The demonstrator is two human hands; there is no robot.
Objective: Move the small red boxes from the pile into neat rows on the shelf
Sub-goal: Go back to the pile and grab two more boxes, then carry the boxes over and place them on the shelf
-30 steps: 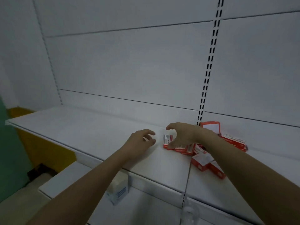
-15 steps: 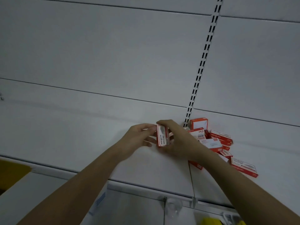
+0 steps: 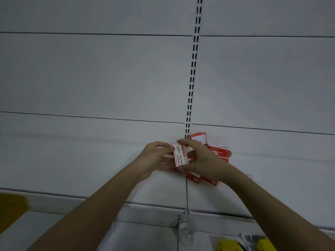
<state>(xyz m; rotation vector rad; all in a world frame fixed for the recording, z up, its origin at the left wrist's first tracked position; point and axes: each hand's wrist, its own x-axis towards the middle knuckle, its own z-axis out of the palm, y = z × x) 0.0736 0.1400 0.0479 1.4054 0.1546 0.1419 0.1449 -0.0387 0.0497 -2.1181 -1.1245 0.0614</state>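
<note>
A small red and white box (image 3: 181,157) is held upright just above the white shelf (image 3: 81,165), its printed face toward me. My left hand (image 3: 154,157) pinches its left edge and my right hand (image 3: 201,160) grips its right side and top. Behind my right hand lies the pile of small red boxes (image 3: 218,151), several of them jumbled against the back wall, one standing upright (image 3: 198,138). Two more red boxes (image 3: 194,177) show under my right wrist. Parts of the pile are hidden by my right hand.
The shelf's back panel has a slotted upright strip (image 3: 193,73) above the pile. A seam (image 3: 186,194) runs front to back across the shelf. Below the front edge sit a clear hook (image 3: 185,227) and yellow items (image 3: 228,245) on a lower shelf.
The view has swung right and closer to the pile. My right hand lifted one box from the pile and my left hand came over and took hold of its other side.
</note>
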